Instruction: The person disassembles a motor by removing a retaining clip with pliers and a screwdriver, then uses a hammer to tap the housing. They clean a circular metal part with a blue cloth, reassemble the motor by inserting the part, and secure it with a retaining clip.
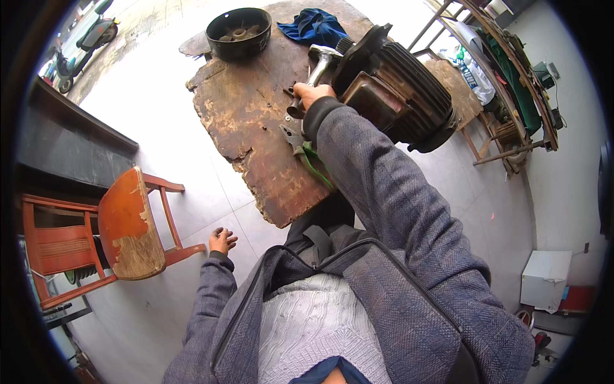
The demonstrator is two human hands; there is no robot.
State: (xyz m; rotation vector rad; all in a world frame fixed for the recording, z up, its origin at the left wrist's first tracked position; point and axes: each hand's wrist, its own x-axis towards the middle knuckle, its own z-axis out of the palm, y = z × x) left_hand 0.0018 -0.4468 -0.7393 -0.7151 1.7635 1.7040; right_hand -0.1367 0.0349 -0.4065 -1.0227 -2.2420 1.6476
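My right hand [311, 95] is closed around a silver metal tool or bar [320, 67] at the shaft end of a dark, finned electric motor [395, 89] lying at the table's right side. Below that hand lie a metal tool [292, 137] and something green [314, 167], partly hidden by my sleeve. My left hand [222, 240] hangs below the worn wooden table's [233, 121] near left corner, fingers apart and holding nothing. A black round housing [238, 42] with a fan-like part inside and a crumpled blue cloth [313, 25] lie at the table's back.
An orange wooden chair [131, 224] stands at the left, beside a dark counter [70, 131]. A rack with bags and boards [505, 77] is at the right, and a white box [545, 280] sits by the wall. A scooter [83, 45] is outside at the upper left.
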